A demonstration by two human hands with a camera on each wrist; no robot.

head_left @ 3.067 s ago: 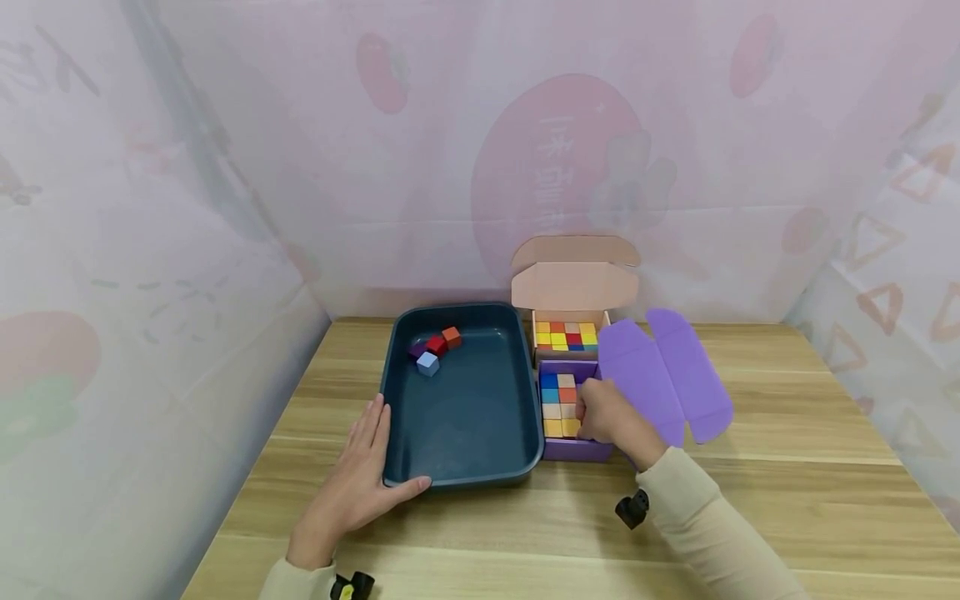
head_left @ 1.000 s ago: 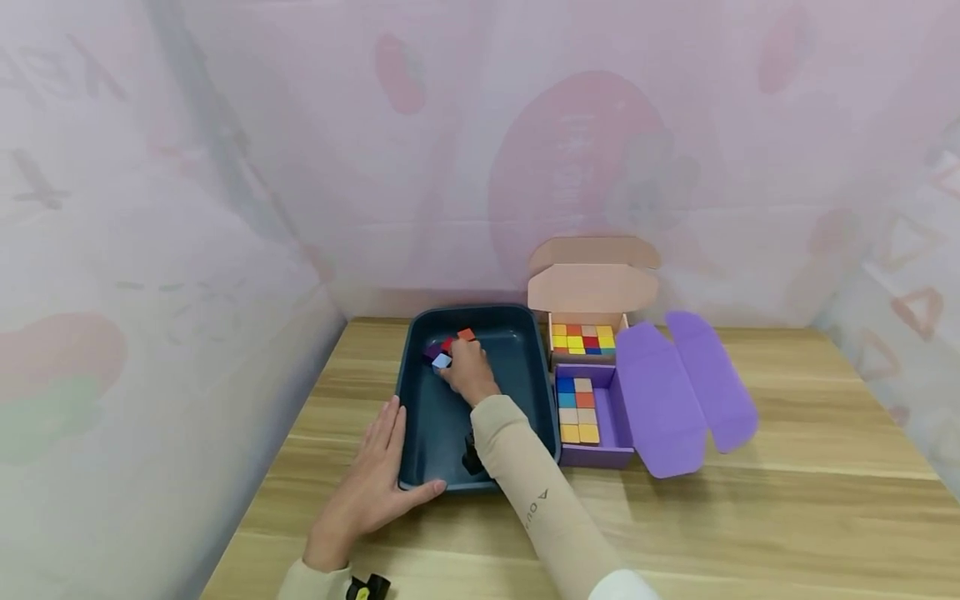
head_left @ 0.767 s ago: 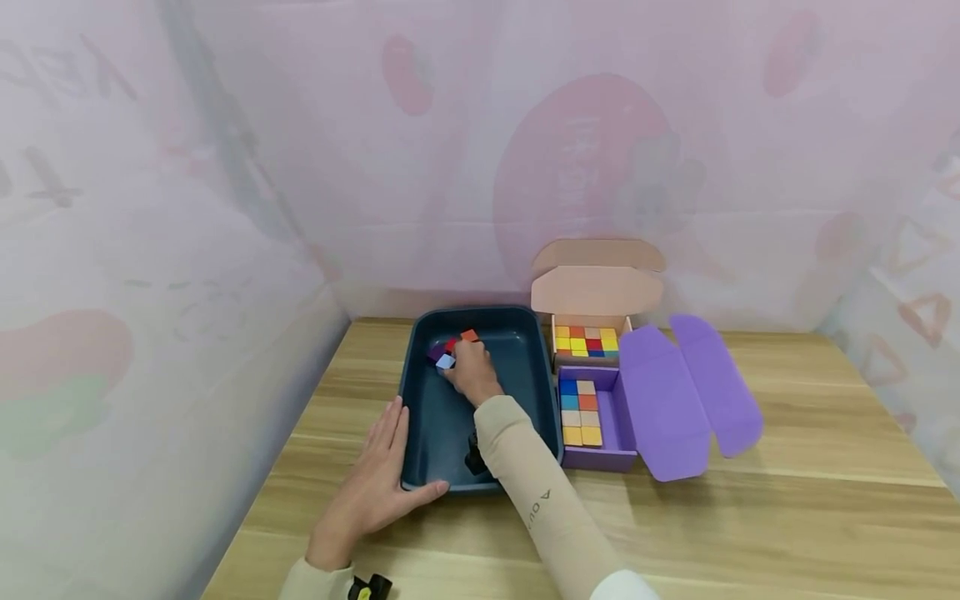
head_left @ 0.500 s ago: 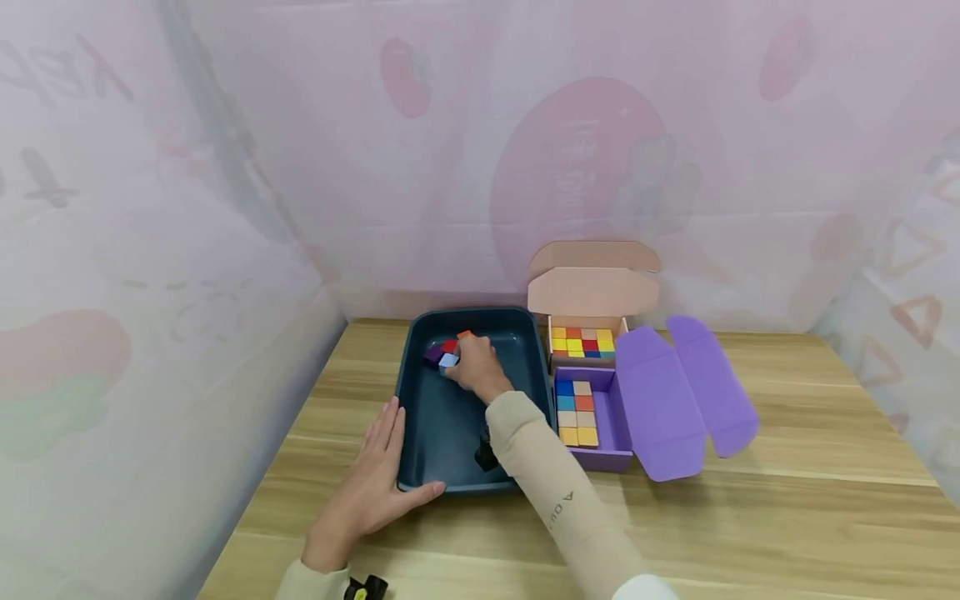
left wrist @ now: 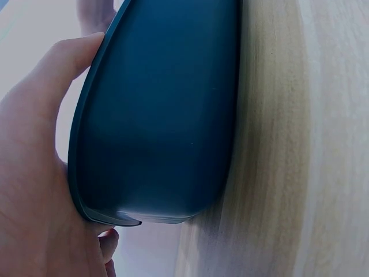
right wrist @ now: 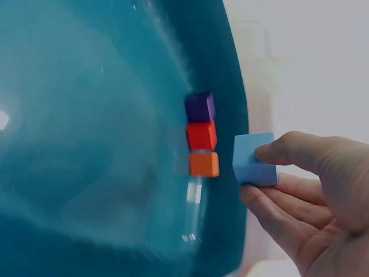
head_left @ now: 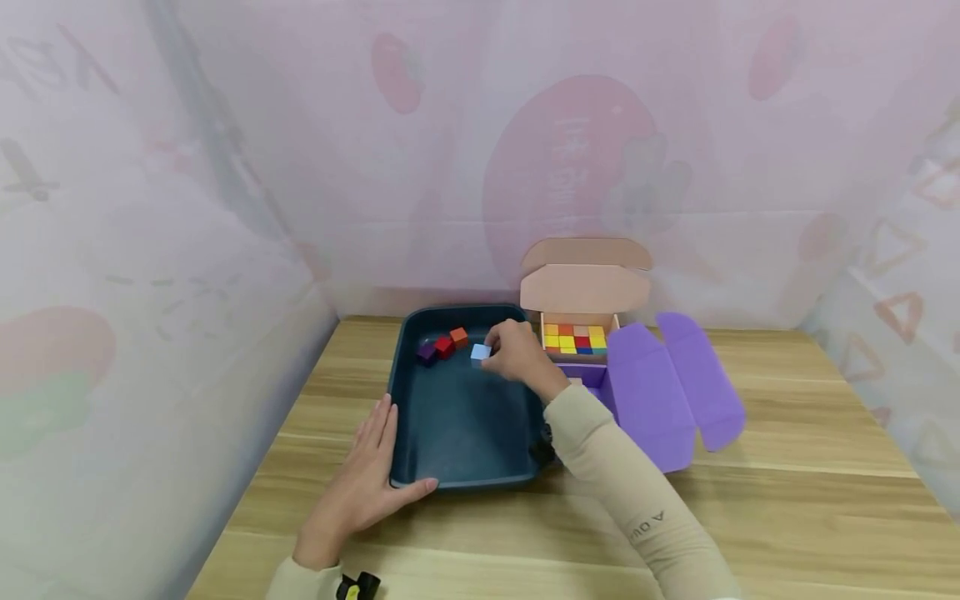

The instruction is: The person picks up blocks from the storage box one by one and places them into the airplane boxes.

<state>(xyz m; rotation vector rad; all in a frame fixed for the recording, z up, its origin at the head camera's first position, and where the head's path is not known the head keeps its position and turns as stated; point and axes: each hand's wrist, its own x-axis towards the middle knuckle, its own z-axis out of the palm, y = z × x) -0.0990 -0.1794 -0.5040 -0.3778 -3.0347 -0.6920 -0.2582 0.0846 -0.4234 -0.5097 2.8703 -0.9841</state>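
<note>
Between thumb and fingers, my right hand (head_left: 517, 352) pinches a light blue cube (right wrist: 253, 157) above the right side of a dark teal tray (head_left: 465, 433). Left of it in the tray lie a purple cube (head_left: 427, 354), a red cube (head_left: 444, 347) and an orange cube (head_left: 458, 337) in a slanting row. My left hand (head_left: 363, 475) rests at the tray's near left corner. Its fingers lie straight along the left side and its thumb reaches over the near rim, as the left wrist view also shows.
Right of the tray stands an open purple box (head_left: 600, 379), partly hidden by my right arm, its lid (head_left: 652, 396) spread to the right. Behind it, an open cardboard box (head_left: 585, 287) holds rows of coloured cubes. Printed cloth walls (head_left: 420, 167) surround the wooden table (head_left: 787, 467).
My right hand went from the purple box into the tray, took hold of the light blue cube, and has carried it rightward off the other cubes. The left hand stays at the tray.
</note>
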